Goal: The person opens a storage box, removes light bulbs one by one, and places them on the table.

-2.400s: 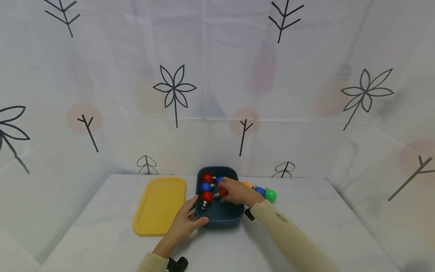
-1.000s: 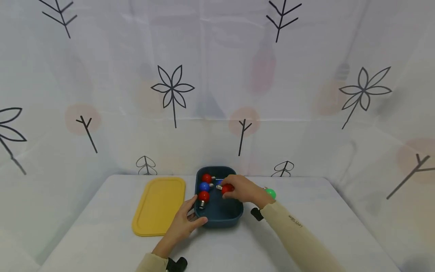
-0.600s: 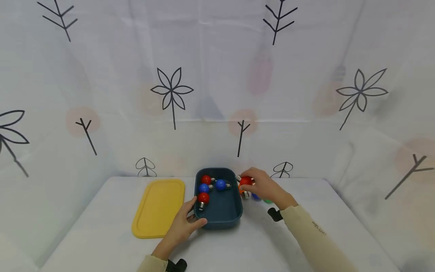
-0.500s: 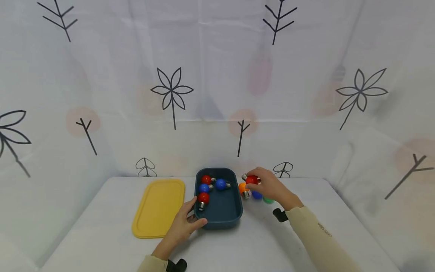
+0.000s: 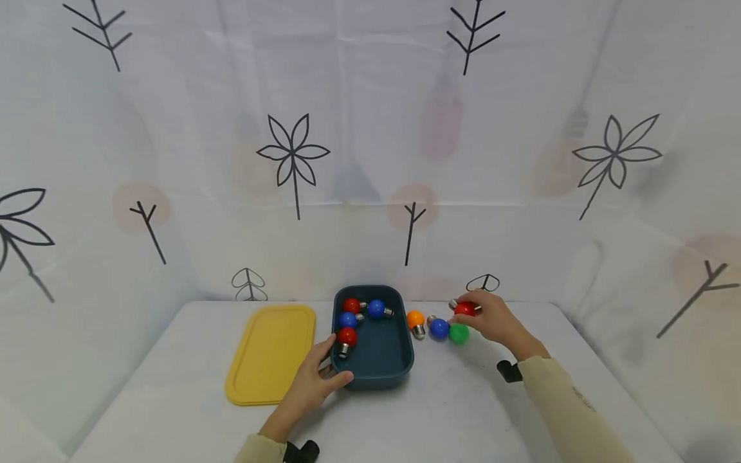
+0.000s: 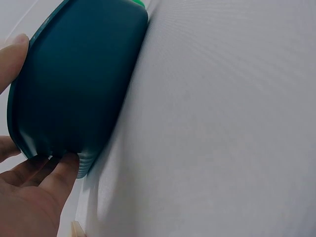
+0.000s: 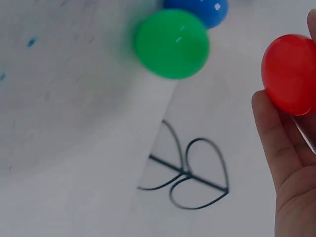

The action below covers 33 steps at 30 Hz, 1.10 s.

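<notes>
My right hand pinches a red light bulb above the table, its metal base pointing up and left. In the right wrist view the red bulb sits between thumb and fingers, with a small silvery bit showing among the fingers. Below it lie a green bulb, a blue bulb and an orange bulb. My left hand holds the near left corner of a dark teal bin, thumb and fingers against its walls. Several red and blue bulbs lie inside, including a blue one.
A yellow tray lies flat to the left of the bin. The white table ends at the back against a patterned cloth, which also hangs at both sides.
My right hand has lifted the red bulb out of the bin and carried it right, past the orange and blue bulbs to above the green one. The left hand stays on the bin.
</notes>
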### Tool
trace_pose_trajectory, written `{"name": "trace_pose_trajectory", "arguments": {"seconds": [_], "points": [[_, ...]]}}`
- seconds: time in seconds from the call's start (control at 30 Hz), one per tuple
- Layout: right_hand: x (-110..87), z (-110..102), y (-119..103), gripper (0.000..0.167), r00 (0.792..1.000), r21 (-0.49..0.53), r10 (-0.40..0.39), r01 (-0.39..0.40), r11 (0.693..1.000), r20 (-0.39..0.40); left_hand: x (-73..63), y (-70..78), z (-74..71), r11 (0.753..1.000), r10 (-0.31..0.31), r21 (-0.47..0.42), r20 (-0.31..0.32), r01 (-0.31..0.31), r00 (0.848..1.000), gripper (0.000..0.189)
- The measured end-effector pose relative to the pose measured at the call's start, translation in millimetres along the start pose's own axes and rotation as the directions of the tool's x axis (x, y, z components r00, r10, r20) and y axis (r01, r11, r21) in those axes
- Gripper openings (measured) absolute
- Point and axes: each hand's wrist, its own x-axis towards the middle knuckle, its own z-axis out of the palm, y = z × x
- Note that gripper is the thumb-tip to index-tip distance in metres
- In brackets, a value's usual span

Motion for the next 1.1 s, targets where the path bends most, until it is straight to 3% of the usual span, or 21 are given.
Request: {"name": "trace_pose_trajectory", "arguments": {"seconds": [0.57, 1.1], "points": [[-13.3, 6.4, 38.9, 0.053, 0.988, 0.021, 0.143, -0.145, 0.989, 0.056, 0.8, -0.7, 0.7, 1.000, -0.003, 0.018, -0.005, 0.003, 1.000, 0.084], [-17.6, 15.2, 51.0, 0.053, 0.987, -0.017, 0.124, -0.123, 0.992, 0.106, 0.2, 2.6, 1.7, 1.000, -0.013, 0.014, -0.006, 0.013, 1.000, 0.084]]}}
